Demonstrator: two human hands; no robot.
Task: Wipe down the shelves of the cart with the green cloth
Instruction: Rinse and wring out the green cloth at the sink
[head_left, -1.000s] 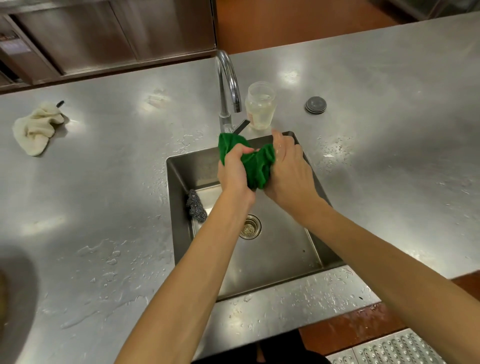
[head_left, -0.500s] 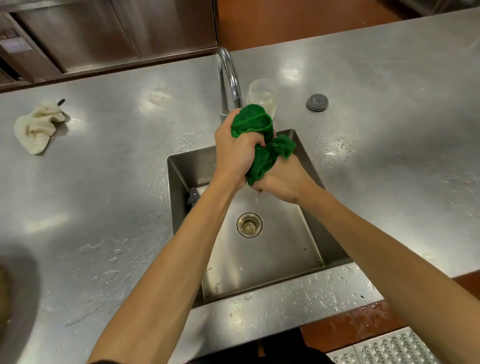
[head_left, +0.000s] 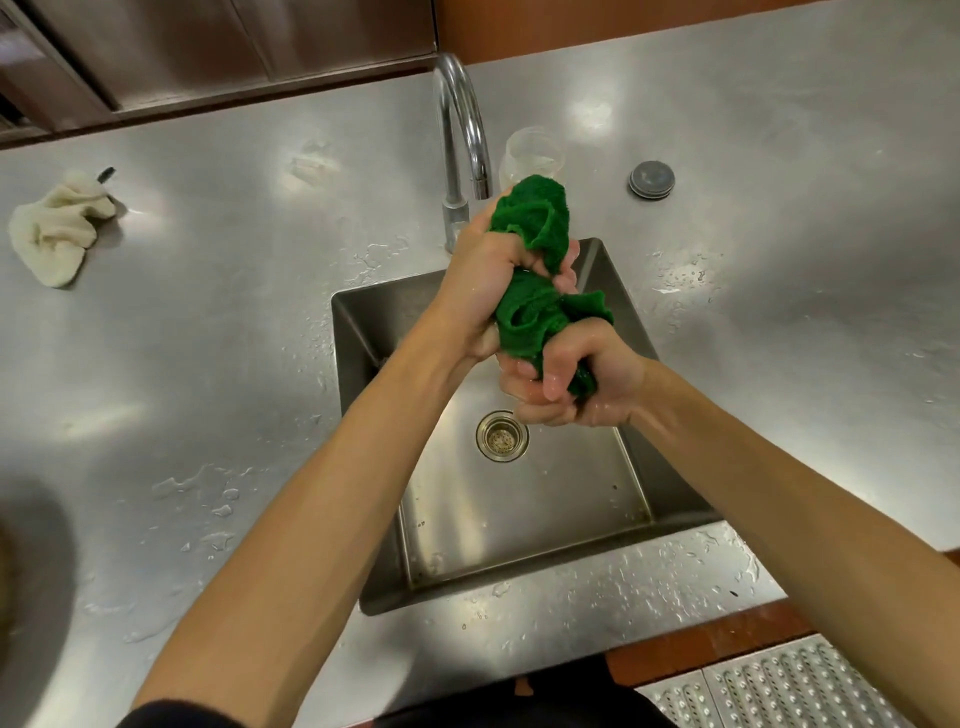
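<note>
Both hands, left hand (head_left: 483, 280) and right hand (head_left: 576, 379), now twist the green cloth (head_left: 540, 291) tighter above the sink (head_left: 363, 332); wiping seems next.

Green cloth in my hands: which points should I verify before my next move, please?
1. Left-hand grip on the twisted green terry cloth: ok.
2. Right-hand grip on its lower end: ok.
3. Cloth above the square stainless-steel sink, so drips fall inside: ok.
4. Curved chrome faucet shows no stream: ok.
5. Cloth wrung enough: cannot tell.
6. Cart in view: not ok.
</note>
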